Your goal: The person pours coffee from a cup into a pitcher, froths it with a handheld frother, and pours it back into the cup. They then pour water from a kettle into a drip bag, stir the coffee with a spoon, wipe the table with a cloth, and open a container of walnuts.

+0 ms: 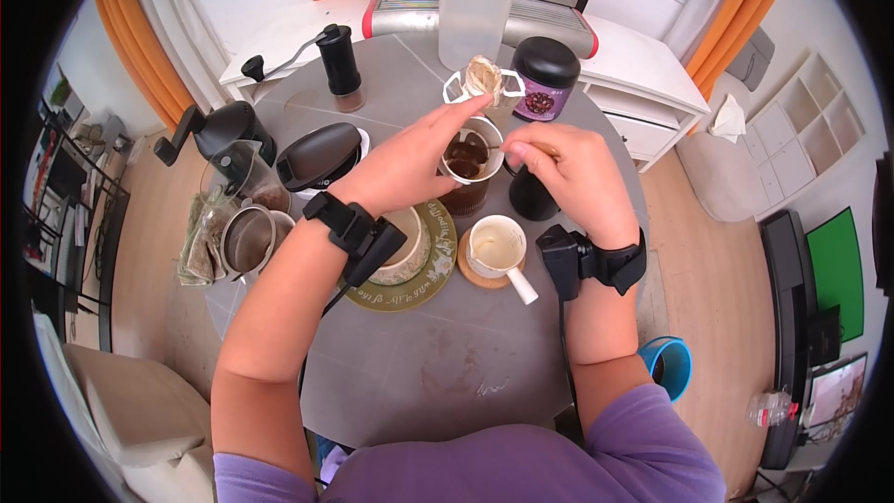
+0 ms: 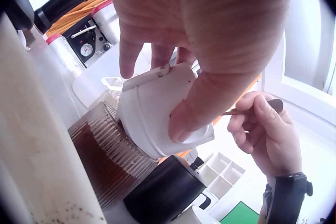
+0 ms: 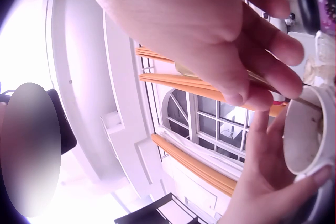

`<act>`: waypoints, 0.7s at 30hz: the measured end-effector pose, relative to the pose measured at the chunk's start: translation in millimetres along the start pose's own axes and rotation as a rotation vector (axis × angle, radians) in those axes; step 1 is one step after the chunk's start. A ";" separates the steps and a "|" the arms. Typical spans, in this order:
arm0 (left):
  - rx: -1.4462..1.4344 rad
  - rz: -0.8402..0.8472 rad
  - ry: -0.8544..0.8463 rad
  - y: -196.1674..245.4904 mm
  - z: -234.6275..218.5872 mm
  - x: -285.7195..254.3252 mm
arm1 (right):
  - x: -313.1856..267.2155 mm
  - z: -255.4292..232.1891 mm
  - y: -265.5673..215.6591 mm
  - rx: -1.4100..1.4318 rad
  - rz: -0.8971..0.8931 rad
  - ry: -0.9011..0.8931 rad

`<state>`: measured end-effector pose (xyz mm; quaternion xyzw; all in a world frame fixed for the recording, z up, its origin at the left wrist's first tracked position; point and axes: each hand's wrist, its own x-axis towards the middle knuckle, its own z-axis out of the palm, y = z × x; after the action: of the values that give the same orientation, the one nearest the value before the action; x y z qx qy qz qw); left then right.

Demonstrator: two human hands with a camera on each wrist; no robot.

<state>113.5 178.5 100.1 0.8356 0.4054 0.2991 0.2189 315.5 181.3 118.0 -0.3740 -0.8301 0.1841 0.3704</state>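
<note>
My left hand (image 1: 410,154) grips a white cup (image 2: 152,113), thumb on one side and fingers on the other. The cup is tilted, with its base at the mouth of a ribbed glass (image 2: 105,155) that has brown contents. Dark brown matter (image 1: 466,156) shows inside the cup in the head view. My right hand (image 1: 568,168) pinches a thin spoon (image 2: 275,105); its rounded end sticks out behind the fingers and its slim handle (image 3: 307,103) reaches into the cup. A used filter bag (image 1: 482,79) with white hangers stands just behind the cup.
Around the glass are a black canister (image 1: 534,196), a white handled cup (image 1: 496,244) on a wooden coaster, a bowl on a green plate (image 1: 433,279) and a purple-labelled jar (image 1: 543,93). Behind stands a clear pitcher (image 1: 477,19); hand grinders (image 1: 340,61) and a scale are at left.
</note>
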 end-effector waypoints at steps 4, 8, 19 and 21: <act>0.004 0.010 0.004 -2.2 0.9 0.2 | -0.4 1.9 0.1 0.086 0.013 0.013; 0.017 0.007 0.001 -0.4 0.0 0.0 | -0.1 -0.2 1.1 -0.028 -0.015 0.013; 0.012 0.002 -0.002 0.0 0.2 0.1 | 0.1 -2.5 -3.1 0.019 -0.012 0.071; 0.020 0.009 0.005 -0.9 0.6 -0.1 | 0.5 -0.1 4.2 -0.036 -0.055 0.062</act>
<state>113.5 178.8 99.1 0.8389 0.4049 0.2980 0.2083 317.4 184.4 115.9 -0.3632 -0.8314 0.1470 0.3940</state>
